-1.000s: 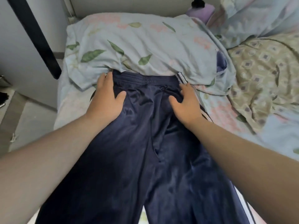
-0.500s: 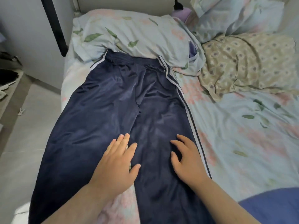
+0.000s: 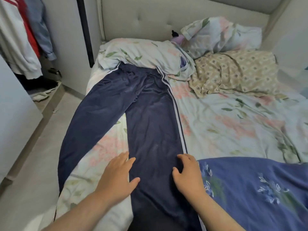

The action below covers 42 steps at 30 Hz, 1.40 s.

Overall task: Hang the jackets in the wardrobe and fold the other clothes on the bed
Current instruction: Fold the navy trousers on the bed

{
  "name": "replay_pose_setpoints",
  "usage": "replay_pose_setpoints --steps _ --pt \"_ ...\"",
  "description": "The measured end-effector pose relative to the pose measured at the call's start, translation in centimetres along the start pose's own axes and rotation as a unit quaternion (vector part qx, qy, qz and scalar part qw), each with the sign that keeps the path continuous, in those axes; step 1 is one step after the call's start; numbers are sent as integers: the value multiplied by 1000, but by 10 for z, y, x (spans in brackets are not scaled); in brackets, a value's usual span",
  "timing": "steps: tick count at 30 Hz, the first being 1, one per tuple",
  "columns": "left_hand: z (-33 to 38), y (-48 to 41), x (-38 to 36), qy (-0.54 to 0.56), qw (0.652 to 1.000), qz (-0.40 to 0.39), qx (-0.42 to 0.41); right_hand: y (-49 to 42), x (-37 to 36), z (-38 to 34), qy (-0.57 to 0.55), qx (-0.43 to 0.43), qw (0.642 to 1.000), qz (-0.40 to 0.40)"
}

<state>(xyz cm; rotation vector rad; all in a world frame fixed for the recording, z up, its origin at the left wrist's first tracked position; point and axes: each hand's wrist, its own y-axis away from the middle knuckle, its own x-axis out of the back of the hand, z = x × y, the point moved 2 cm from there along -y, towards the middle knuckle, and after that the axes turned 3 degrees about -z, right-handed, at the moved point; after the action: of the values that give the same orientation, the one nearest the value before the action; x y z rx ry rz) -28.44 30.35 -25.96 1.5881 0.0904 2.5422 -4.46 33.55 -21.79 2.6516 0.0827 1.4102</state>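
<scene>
Left hand (image 3: 116, 175) lies flat with straight fingers at the inner edge of one trouser leg, thumb on the cloth and palm partly on the sheet; it grips nothing. Right hand (image 3: 188, 175) presses the same leg's outer, striped edge with bent fingertips. Its thumb is spread, and no cloth is seen pinched.

The trousers (image 3: 150, 114) are dark navy with a slight sheen and double white stripes down the side seams. They lie spread lengthwise on the bed (image 3: 225, 124), the waistband touching the floral pillow (image 3: 141, 52) near the head end. The legs fork apart: one runs straight toward the foot edge under both hands, the other slants to the bed's left edge and hangs over it toward the floor (image 3: 33, 155).

Open sheet shows in the wedge between the legs and in a broad stretch right of the trousers. A blue embroidered garment (image 3: 258, 189) fills the bed's near right corner, touching the right hand. A beige patterned pillow (image 3: 233, 72) lies toward the far right corner, below the padded headboard (image 3: 166, 19).

Left of the floor strip stands the wardrobe (image 3: 16, 39) — garments hang inside.
</scene>
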Motion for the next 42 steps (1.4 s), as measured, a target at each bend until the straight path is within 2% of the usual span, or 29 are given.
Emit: replay_pose_setpoints --steps 2,5,9,12,14,17,19,20,24,26,28,31,33,35,37,38,39,40,41,42 --pt "17 30 -6 5 1000 -26 -1 39 8 16 -53 -58 997 4" --pt "32 42 -11 68 995 -77 1 73 13 33 -116 -104 988 -16" --pt "43 29 4 145 985 -53 79 70 23 31 -125 -92 985 -77" --pt "56 24 22 131 983 -14 129 58 40 13 -186 -66 978 -60" --pt "72 23 38 159 980 15 122 46 49 -4 -318 -80 942 -68" --pt "103 25 58 287 954 -39 78 28 54 -42 -538 -120 826 -120" --pt "119 32 71 368 925 -71 65 25 51 -69 -625 -138 749 -173" --pt "123 35 76 396 913 -77 64 24 49 -79 -645 -137 724 -201" --pt "117 41 95 422 902 -22 89 24 44 -102 -674 -100 679 -273" --pt "107 43 100 414 906 0 90 21 43 -107 -677 -95 669 -291" --pt "96 46 100 419 903 -10 92 19 40 -109 -653 -87 688 -305" --pt "82 50 98 481 870 -25 109 17 37 -112 -591 -66 742 -310" --pt "77 52 93 507 854 -52 104 17 33 -111 -566 -75 765 -296" --pt "77 53 87 531 835 -103 96 16 33 -103 -565 -116 779 -248" --pt "69 51 85 553 818 -102 121 13 39 -77 -566 -181 784 -182" --pt "58 48 86 557 816 -74 138 11 44 -59 -527 -198 813 -147" --pt "44 46 88 558 813 -32 164 9 52 -38 -457 -204 858 -113" --pt "25 45 91 559 806 17 192 7 59 -18 -341 -191 917 -82" --pt "4 45 95 557 798 69 219 10 65 1 -222 -167 958 -68" --pt "-21 45 98 546 793 117 242 9 69 15 -137 -150 976 -73"
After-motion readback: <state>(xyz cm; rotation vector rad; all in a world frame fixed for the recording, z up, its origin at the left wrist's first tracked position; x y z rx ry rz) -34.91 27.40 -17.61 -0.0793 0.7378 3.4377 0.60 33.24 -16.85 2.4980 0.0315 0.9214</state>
